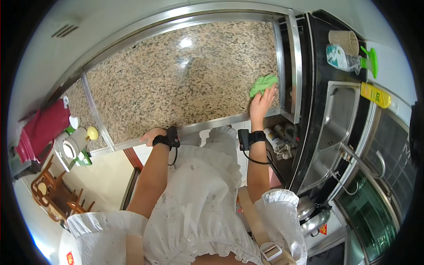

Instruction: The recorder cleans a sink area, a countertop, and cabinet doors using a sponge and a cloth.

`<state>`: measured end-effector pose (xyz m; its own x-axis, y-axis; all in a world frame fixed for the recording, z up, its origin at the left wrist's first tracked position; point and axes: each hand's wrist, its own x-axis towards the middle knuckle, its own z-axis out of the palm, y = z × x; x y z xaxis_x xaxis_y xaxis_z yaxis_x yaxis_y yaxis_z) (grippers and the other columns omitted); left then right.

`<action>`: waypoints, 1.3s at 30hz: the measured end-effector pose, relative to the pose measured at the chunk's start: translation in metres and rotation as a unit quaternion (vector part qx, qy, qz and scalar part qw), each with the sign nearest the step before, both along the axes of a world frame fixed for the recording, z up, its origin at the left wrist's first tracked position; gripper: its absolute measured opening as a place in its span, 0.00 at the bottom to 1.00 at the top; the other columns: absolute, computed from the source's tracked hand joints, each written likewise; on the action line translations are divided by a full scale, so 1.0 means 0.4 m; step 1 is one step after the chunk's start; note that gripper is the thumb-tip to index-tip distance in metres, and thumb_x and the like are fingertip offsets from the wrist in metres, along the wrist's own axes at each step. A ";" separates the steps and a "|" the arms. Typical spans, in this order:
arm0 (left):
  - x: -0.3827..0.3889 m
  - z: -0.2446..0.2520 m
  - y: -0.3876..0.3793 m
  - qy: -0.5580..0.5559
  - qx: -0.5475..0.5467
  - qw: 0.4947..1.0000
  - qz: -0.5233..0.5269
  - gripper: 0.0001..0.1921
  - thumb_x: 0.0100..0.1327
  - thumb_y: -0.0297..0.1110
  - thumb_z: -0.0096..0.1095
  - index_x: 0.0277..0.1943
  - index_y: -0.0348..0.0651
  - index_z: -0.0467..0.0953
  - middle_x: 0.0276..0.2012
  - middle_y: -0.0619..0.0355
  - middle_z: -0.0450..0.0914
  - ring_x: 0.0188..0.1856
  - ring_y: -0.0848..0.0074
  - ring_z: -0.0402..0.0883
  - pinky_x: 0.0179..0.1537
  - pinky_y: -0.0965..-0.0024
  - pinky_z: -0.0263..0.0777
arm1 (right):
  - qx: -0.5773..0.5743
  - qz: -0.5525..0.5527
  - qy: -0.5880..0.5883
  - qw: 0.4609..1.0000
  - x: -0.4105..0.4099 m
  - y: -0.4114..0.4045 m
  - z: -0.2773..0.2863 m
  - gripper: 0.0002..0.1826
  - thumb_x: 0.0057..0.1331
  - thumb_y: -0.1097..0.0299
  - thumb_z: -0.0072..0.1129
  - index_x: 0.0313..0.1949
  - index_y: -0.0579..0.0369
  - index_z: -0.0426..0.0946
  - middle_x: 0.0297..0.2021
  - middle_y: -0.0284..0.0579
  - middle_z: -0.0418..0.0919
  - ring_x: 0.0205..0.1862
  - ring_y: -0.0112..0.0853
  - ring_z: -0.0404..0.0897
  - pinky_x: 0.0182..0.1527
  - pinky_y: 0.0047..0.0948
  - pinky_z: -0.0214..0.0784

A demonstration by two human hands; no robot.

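A crumpled green cloth (263, 85) lies on the speckled granite surface (185, 76), close to its right metal border. My right hand (263, 101) is on the cloth, fingers stretched over its near side. Part of the cloth is hidden under that hand. My left hand (155, 135) rests at the metal front edge (212, 123) of the granite, left of my body. Its fingers are partly hidden, so its grip on the edge is unclear. Each wrist wears a black strapped device with a cable.
On the right, a stainless steel sink (339, 122) with a faucet (361, 159) is set in a black counter. Near it are a spray bottle (344, 59), a woven basket (344, 41) and a yellow bottle (376, 95). A magenta pitcher (46, 127) and a white mug (74, 145) stand left.
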<state>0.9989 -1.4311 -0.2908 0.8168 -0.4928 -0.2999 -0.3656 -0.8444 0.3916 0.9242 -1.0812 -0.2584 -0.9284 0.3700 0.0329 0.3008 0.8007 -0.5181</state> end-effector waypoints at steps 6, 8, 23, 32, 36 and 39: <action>0.011 0.024 0.001 0.021 -0.009 1.000 0.000 0.39 0.62 0.65 0.27 0.53 0.34 0.69 0.51 0.43 0.73 0.52 0.50 0.71 0.52 0.56 0.68 | -0.033 0.224 -0.008 0.974 -0.039 -0.311 0.059 0.25 0.57 0.77 0.46 0.56 0.70 0.61 0.63 0.64 0.52 0.66 0.50 0.51 0.66 0.43 0.44; 0.003 0.027 -0.004 0.038 -0.015 0.999 -0.007 0.40 0.63 0.65 0.26 0.53 0.32 0.68 0.52 0.42 0.72 0.53 0.50 0.71 0.53 0.57 0.67 | -0.214 0.295 -0.048 0.930 -0.029 -0.461 0.095 0.22 0.58 0.80 0.43 0.54 0.65 0.64 0.61 0.58 0.58 0.64 0.47 0.58 0.63 0.39 0.52; 0.099 0.073 0.022 0.265 -0.015 0.950 -0.163 0.45 0.62 0.67 0.32 0.59 0.23 0.59 0.58 0.33 0.63 0.58 0.48 0.65 0.58 0.58 0.60 | 0.150 0.188 0.022 0.970 -0.078 -0.069 0.082 0.27 0.50 0.79 0.50 0.53 0.64 0.69 0.53 0.65 0.65 0.54 0.54 0.65 0.58 0.45 0.55; 0.309 0.129 -0.130 0.386 0.200 0.816 -0.380 0.35 0.60 0.57 0.52 0.62 0.45 0.55 0.57 0.53 0.64 0.53 0.67 0.68 0.51 0.59 0.60 | -0.015 0.437 0.047 0.898 0.020 -0.372 0.084 0.20 0.50 0.78 0.50 0.45 0.56 0.75 0.42 0.54 0.75 0.46 0.47 0.71 0.50 0.40 0.65; 0.223 0.361 -0.088 0.427 0.254 0.659 -0.565 0.36 0.61 0.57 0.51 0.65 0.44 0.53 0.61 0.53 0.61 0.60 0.67 0.63 0.56 0.61 0.57 | -0.131 0.452 -0.060 0.880 0.060 -0.413 0.093 0.12 0.52 0.75 0.52 0.37 0.55 0.78 0.34 0.54 0.78 0.37 0.48 0.75 0.42 0.40 0.69; 0.126 0.499 -0.019 0.469 0.287 0.566 -0.614 0.35 0.63 0.57 0.48 0.65 0.44 0.53 0.62 0.53 0.61 0.60 0.68 0.63 0.57 0.64 0.57 | -0.303 0.311 -0.152 0.888 0.069 -0.345 0.138 0.11 0.56 0.69 0.55 0.39 0.57 0.76 0.34 0.52 0.79 0.34 0.43 0.78 0.39 0.36 0.70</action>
<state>1.0494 -1.4386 -0.0911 -0.6884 -0.1169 -0.7159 -0.6730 -0.2652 0.6904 0.9518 -1.2194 -0.2031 -0.8915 -0.3531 -0.2839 0.0977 0.4620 -0.8815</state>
